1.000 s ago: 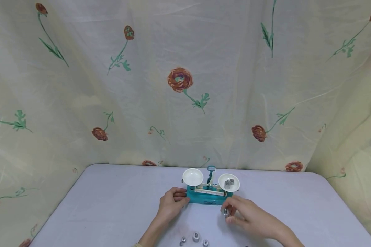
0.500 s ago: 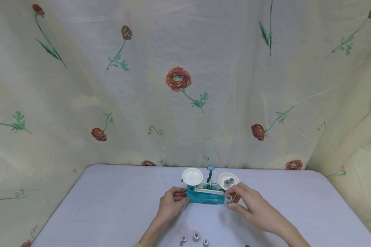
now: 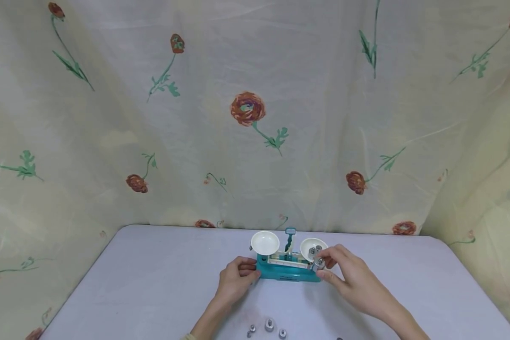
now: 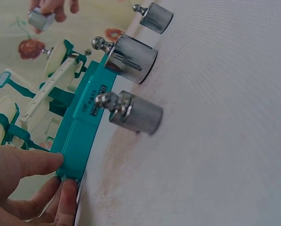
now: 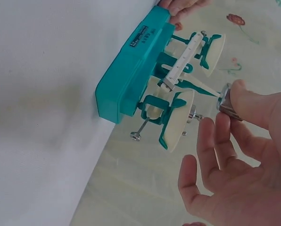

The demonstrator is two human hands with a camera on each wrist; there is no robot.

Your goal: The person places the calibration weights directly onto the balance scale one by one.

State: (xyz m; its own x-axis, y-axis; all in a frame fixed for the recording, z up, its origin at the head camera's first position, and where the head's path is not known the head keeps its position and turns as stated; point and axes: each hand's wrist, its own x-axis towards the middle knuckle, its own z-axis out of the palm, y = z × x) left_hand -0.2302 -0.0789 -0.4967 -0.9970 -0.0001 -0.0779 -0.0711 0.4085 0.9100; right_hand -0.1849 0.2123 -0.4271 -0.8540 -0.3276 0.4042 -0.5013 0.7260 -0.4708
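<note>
A teal balance scale (image 3: 278, 272) stands on the table, with a white left pan (image 3: 265, 242) and a white right pan (image 3: 307, 246). Small metal weights (image 3: 312, 251) sit in the right pan; the left one holds nothing. My left hand (image 3: 236, 278) grips the left end of the scale's base, its thumb (image 4: 41, 161) on one face and fingers on another. Between thumb and fingers, my right hand (image 3: 359, 283) pinches a larger metal weight (image 3: 318, 264) by the near edge of the right pan. In the right wrist view, that weight (image 5: 231, 102) is raised above the pan's level.
Several knobbed metal weights (image 3: 269, 325) stand on the pale tablecloth (image 3: 161, 283) at the front, between my forearms. A small dark object (image 3: 339, 338) shows at the bottom edge. A flowered curtain (image 3: 187, 141) hangs behind the table and along its sides.
My right hand has carried the pinched weight up and away from me, from in front of the base to the right pan's edge. The left hand keeps its place on the base.
</note>
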